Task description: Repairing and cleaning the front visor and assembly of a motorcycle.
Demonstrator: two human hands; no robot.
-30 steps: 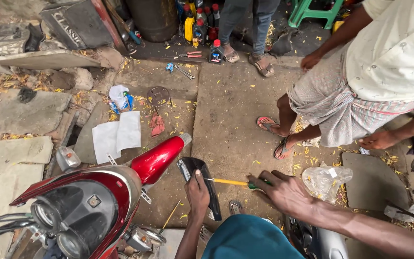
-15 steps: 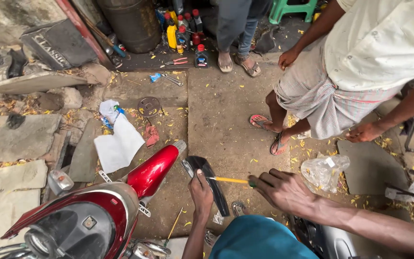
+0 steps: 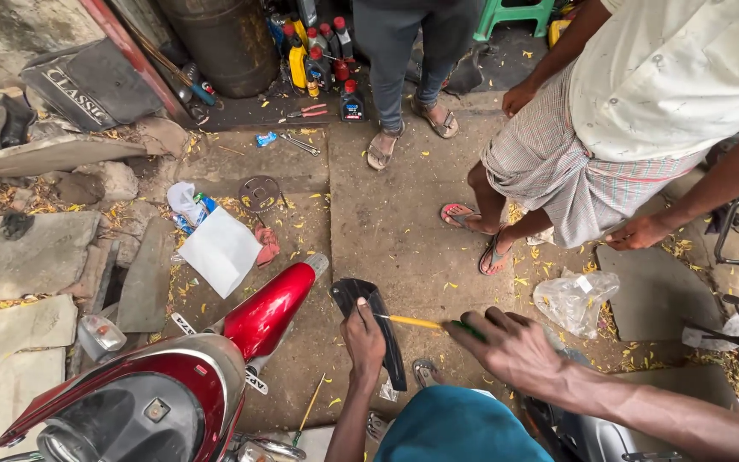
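The left hand (image 3: 363,335) gripped the black panel (image 3: 371,323) upright on the concrete floor (image 3: 395,222), beside the red scooter (image 3: 173,385). The right hand (image 3: 511,349) closed round a screwdriver (image 3: 425,323) (tip at the panel); the work looked unfinished.

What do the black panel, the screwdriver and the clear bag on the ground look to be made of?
Black panel, under the left hand: likely moulded plastic, dull curved surface. Screwdriver, in the right hand: the yellow and green parts look like plastic; the tip is hidden. Clear bag: thin plastic film, crinkled and see-through.
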